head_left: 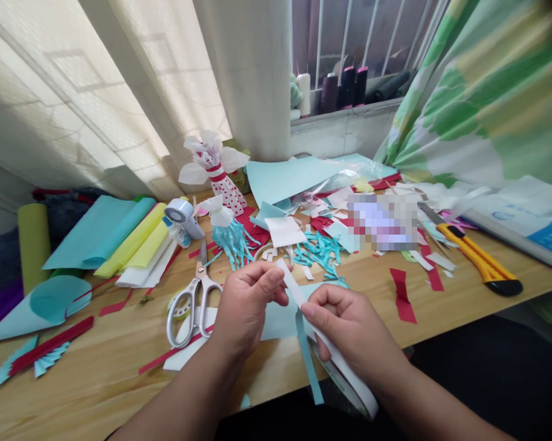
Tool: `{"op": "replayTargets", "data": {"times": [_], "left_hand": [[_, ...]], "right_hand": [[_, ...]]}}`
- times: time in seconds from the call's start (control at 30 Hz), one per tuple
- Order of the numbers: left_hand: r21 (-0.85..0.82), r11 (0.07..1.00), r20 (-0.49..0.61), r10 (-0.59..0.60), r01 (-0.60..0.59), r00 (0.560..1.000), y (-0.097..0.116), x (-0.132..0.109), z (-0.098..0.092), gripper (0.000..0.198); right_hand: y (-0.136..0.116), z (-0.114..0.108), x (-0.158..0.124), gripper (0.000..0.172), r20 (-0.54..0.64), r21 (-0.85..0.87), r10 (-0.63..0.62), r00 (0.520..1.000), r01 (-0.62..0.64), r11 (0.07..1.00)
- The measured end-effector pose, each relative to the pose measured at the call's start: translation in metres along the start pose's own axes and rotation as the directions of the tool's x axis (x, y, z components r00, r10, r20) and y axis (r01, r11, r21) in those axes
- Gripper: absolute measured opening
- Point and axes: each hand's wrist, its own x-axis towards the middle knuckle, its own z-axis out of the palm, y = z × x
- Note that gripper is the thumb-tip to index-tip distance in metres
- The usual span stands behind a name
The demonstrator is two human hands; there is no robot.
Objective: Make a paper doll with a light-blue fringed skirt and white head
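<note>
My left hand [247, 300] is closed, pinching the free end of a white tape strip [290, 282] between thumb and fingers. My right hand [349, 331] is closed around a roll of white double-sided tape [349, 380] that hangs below the table edge. A thin light-blue paper strip [309, 361] dangles between my hands, and a light-blue sheet [278, 321] lies under them on the wooden table [96, 373]. White-handled scissors [190, 303] rest just left of my left hand.
Rolled coloured papers [114, 236] and a tape dispenser [181, 217] lie at the left, with a blue paper cone [37, 306]. Paper figures [215, 168], blue fringes [319, 250] and red scraps [402, 294] litter the middle. A yellow utility knife [480, 260] lies at the right.
</note>
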Motion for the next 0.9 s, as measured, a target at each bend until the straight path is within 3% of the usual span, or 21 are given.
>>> {"op": "replayTargets", "data": {"times": [0.23, 0.47, 0.9], "left_hand": [[0.279, 0.959, 0.082, 0.028, -0.050, 0.996, -0.002, -0.003, -0.003, 0.027], [0.383, 0.922, 0.066, 0.033, -0.056, 0.997, 0.002, -0.005, 0.002, 0.026], [0.555, 0.814, 0.068, 0.161, -0.172, 0.985, 0.008, -0.011, 0.001, 0.027]], "right_hand": [[0.001, -0.002, 0.001, 0.029, -0.001, 0.037, 0.003, 1.000, -0.003, 0.999], [0.001, -0.003, 0.002, 0.029, -0.004, 0.045, -0.017, 1.000, 0.017, 0.999], [0.000, 0.001, 0.006, 0.036, -0.006, 0.042, 0.035, 0.999, -0.035, 0.999]]}}
